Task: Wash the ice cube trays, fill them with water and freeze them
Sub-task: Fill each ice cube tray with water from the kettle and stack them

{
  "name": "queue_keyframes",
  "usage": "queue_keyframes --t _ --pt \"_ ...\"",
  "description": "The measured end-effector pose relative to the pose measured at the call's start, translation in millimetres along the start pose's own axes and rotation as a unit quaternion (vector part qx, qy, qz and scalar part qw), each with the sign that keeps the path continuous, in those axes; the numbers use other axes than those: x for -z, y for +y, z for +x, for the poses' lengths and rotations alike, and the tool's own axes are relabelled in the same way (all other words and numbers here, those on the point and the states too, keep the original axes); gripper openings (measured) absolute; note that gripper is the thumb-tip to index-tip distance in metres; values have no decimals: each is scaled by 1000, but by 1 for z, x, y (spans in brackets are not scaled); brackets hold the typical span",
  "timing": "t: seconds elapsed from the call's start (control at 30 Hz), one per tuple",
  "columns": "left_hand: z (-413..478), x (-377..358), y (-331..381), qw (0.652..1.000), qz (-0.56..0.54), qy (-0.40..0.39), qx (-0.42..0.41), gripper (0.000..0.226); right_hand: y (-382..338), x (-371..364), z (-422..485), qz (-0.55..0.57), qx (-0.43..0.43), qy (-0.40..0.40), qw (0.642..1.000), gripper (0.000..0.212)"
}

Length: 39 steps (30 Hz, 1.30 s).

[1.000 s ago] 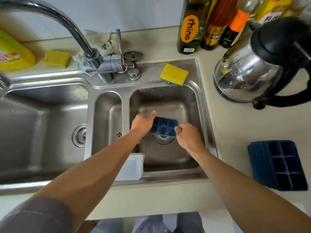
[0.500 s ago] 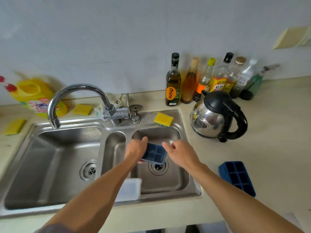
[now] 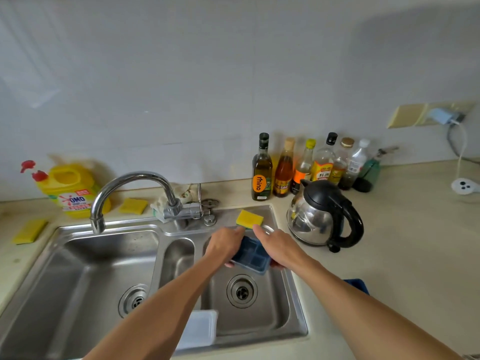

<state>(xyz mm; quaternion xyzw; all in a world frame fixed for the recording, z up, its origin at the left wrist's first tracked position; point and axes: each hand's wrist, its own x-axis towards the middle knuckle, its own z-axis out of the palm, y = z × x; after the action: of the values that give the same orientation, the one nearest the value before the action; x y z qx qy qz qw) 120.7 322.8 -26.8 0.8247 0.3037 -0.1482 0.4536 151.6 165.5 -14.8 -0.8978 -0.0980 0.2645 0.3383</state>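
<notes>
A dark blue ice cube tray (image 3: pixel 251 255) hangs over the right sink basin (image 3: pixel 280 315), cells facing up. My left hand (image 3: pixel 224 245) grips its left edge and my right hand (image 3: pixel 279 249) holds its right edge, forefinger stretched toward a yellow sponge (image 3: pixel 249 218) on the sink's back rim. A second blue ice cube tray (image 3: pixel 357 285) lies on the counter to the right, mostly hidden behind my right forearm.
The curved tap (image 3: pixel 130 189) points over the left basin (image 3: pixel 78 276). A steel kettle (image 3: pixel 322 216) stands right of the sink, bottles (image 3: pixel 262 168) behind it. A yellow detergent jug (image 3: pixel 70 189) and more sponges (image 3: pixel 133 206) sit at the back left. A white container (image 3: pixel 200 328) rests on the sink's front rim.
Both hands have lifted the tray up and toward the back of the right basin, near the sponge. The camera has tilted up, showing more wall.
</notes>
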Motion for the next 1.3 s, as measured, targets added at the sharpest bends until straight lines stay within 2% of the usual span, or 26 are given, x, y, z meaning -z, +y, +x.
queue_keyframes --t 0.13,0.37,0.63,0.93,1.03,1.1,1.17,1.3 --pt "1 -2 8 1000 12 -16 -17 37 2 3 1 20 -39 4 999 60" --pt "2 -4 21 999 32 -23 -36 41 5 5 0 -32 -19 54 998 66" --pt "11 -10 22 997 45 0 -69 41 6 9 -3 -44 -30 61 997 65" --pt "19 -1 29 993 84 -4 -87 41 -6 2 4 27 -26 65 997 63" --pt "20 -3 27 991 90 2 -102 42 -3 -4 8 -23 -29 85 996 51" --pt "23 -5 23 990 89 -6 -106 43 0 -10 13 12 -43 110 993 38" --pt "22 -3 19 989 97 -6 -109 44 5 -14 15 8 -35 122 992 46" --pt "25 -3 16 988 104 -17 -115 42 5 -19 21 35 -56 110 992 40"
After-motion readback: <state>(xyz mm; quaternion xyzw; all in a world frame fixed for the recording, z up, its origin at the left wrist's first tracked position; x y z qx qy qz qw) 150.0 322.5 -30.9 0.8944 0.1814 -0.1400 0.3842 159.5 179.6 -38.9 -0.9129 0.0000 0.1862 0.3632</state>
